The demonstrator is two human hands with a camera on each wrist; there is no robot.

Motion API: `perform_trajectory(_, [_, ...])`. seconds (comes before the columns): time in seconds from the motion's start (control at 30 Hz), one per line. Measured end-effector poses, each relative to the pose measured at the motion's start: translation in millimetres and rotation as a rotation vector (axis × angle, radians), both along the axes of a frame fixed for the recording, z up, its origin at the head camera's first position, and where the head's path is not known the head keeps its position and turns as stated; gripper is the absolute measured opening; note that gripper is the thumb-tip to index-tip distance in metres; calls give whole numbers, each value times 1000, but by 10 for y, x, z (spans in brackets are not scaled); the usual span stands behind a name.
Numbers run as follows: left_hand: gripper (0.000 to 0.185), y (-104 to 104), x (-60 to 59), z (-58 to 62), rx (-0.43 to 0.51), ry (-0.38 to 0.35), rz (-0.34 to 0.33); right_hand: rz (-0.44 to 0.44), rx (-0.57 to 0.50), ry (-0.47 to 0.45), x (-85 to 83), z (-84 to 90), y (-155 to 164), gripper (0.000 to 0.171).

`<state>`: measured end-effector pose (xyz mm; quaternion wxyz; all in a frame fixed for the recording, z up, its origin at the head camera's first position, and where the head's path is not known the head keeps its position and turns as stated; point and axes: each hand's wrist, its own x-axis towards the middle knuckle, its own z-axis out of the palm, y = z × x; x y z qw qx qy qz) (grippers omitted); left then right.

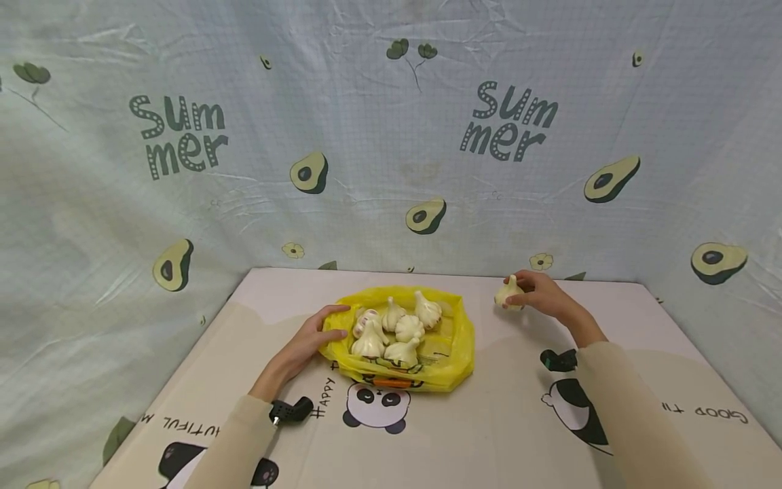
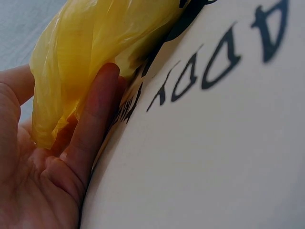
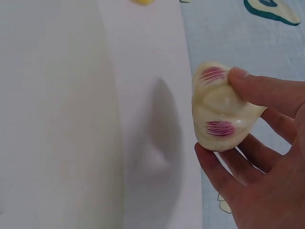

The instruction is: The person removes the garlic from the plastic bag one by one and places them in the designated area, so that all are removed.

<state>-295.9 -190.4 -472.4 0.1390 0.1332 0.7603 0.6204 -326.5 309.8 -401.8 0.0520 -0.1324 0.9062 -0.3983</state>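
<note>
Head view: panda tabletop [image 1: 501, 435], avocado backdrop [image 1: 354, 102]; left hand [image 1: 309, 337] grips bag [image 1: 442, 379], right hand [image 1: 546, 297] garlic [image 1: 506, 293].

right hand [image 1: 545, 296] holds garlic [image 1: 504, 295] — left hand [image 1: 307, 341] holds bag [image 1: 459, 370].

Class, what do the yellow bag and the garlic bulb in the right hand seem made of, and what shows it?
Yellow bag: thin, shiny plastic film, most likely; it creases and looks translucent.
Garlic bulb: smooth, glossy, with purple streaks that look painted, suggesting a plastic or coated foam model, though uncertain.
</note>
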Motion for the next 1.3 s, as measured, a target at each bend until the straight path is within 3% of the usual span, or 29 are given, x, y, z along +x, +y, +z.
perform_trajectory(0.6, [61, 15, 4, 17, -1, -4, 3, -30, 37, 29, -62, -113, 3, 46])
perform_trajectory(1.3, [60, 19, 15, 32, -4, -17, 15, -59, 60, -15, -54, -178, -39, 57])
